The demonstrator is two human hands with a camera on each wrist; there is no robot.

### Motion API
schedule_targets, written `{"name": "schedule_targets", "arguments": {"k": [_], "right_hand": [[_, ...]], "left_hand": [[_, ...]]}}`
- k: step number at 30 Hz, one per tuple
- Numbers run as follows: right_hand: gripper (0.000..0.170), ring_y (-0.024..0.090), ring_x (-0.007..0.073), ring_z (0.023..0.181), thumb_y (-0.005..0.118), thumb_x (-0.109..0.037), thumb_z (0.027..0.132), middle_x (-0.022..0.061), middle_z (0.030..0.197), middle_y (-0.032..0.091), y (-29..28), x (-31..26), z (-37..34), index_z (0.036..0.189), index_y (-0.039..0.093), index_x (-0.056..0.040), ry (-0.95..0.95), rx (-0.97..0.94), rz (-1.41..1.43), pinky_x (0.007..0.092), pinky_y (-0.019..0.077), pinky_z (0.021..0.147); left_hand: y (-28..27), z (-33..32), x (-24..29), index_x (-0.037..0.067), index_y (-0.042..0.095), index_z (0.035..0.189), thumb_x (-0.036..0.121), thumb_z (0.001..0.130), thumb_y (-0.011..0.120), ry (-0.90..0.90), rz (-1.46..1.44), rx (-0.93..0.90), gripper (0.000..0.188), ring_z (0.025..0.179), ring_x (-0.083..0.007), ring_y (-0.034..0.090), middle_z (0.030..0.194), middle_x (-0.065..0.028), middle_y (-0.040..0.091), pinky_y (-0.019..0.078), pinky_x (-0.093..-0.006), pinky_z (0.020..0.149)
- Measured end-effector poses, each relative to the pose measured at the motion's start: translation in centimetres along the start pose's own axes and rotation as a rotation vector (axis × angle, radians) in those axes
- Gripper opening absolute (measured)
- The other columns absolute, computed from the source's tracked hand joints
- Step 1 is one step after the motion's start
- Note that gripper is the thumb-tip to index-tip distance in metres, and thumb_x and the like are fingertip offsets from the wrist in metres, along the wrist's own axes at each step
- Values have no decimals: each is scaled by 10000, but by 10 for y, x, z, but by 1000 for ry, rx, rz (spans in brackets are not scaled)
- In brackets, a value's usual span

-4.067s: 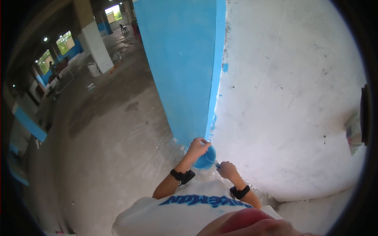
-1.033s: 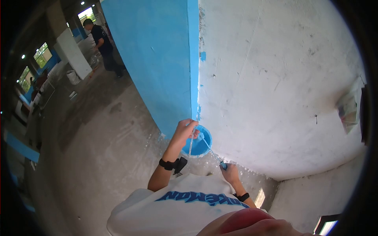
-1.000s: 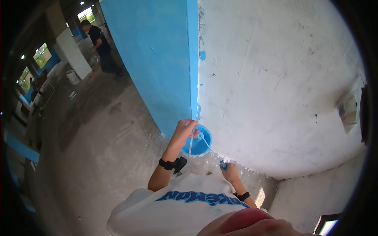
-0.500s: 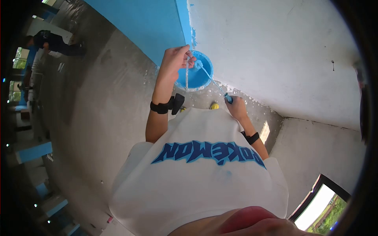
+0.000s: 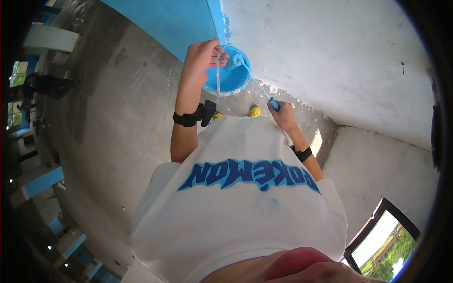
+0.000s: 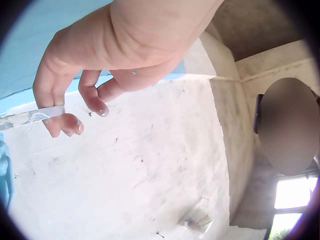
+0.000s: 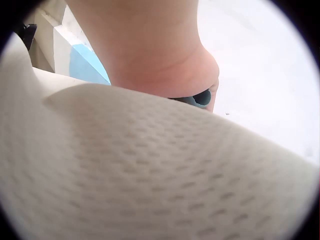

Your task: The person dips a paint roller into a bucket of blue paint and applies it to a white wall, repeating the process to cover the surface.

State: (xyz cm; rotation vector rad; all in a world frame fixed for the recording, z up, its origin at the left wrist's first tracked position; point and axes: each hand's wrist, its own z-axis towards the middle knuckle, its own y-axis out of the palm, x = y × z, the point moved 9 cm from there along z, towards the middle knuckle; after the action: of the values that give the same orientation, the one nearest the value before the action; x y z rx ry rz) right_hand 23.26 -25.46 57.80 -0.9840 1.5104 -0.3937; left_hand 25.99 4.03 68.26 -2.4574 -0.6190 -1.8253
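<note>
Over the rim of the bucket (image 5: 243, 83), the left hand (image 5: 201, 61) grips its bendy-looking bail (image 5: 218, 79); the right hand (image 5: 284, 117) clasps the probably light roller (image 5: 237, 60) by its handle (image 5: 273, 104), likely the driest hold.

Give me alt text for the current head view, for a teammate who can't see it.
A person's right hand grips a paint-smeared tool, its head in or over a blue bucket, while the left hand holds a pale strip in front of the bucket. A blue-painted surface and white wall rise beyond; yellow shoes show below.
</note>
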Motion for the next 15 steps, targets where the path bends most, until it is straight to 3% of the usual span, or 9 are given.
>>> {"name": "schedule_targets", "arguments": {"k": [8, 15], "right_hand": [[263, 553, 420, 602, 642, -239, 838, 248, 632, 541, -12, -4, 5, 819, 651, 23, 14, -17, 14, 432, 461, 595], [241, 492, 389, 546, 648, -222, 836, 227, 605, 517, -48, -24, -5, 829, 651, 18, -23, 40, 13, 406, 441, 558]], "left_hand": [[-5, 1, 3, 34, 558, 748, 255, 879, 609, 34, -32, 39, 261, 661, -208, 643, 688, -59, 571, 535, -330, 601], [-5, 1, 6, 25, 560, 741, 262, 872, 614, 68, 2, 51, 277, 620, -195, 624, 696, -87, 599, 520, -309, 561]]}}
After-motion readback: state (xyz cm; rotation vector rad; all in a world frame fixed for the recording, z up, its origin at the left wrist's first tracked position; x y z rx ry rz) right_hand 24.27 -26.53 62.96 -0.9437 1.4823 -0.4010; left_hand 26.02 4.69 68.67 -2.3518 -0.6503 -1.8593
